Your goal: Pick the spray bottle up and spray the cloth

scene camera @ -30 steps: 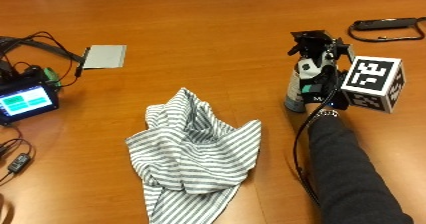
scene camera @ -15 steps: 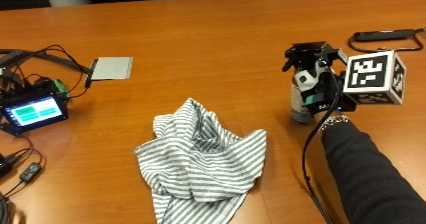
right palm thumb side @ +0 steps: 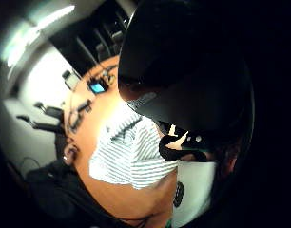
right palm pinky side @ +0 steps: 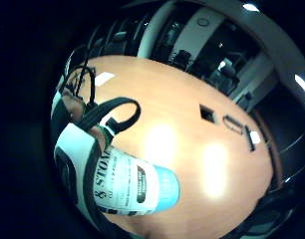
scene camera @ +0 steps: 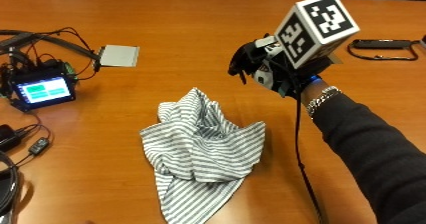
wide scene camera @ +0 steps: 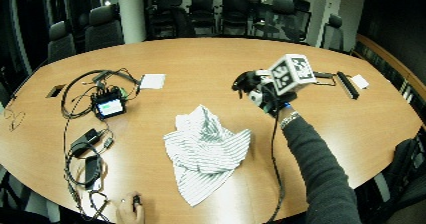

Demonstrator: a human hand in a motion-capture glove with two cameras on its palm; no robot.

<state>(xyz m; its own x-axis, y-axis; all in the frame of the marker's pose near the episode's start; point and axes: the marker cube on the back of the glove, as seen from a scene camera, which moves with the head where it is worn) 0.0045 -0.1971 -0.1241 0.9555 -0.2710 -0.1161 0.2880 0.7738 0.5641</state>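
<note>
Tabletop: spray bottle grasped in right hand fingers, raised, tilted, nozzle toward striped cloth below.

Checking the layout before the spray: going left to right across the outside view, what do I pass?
Small screen device → grey pad → striped cloth → gloved right hand holding the spray bottle → black strap.

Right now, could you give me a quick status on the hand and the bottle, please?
Right hand grips bottle, lifted off table. Nozzle faces cloth. Nothing between them.
</note>
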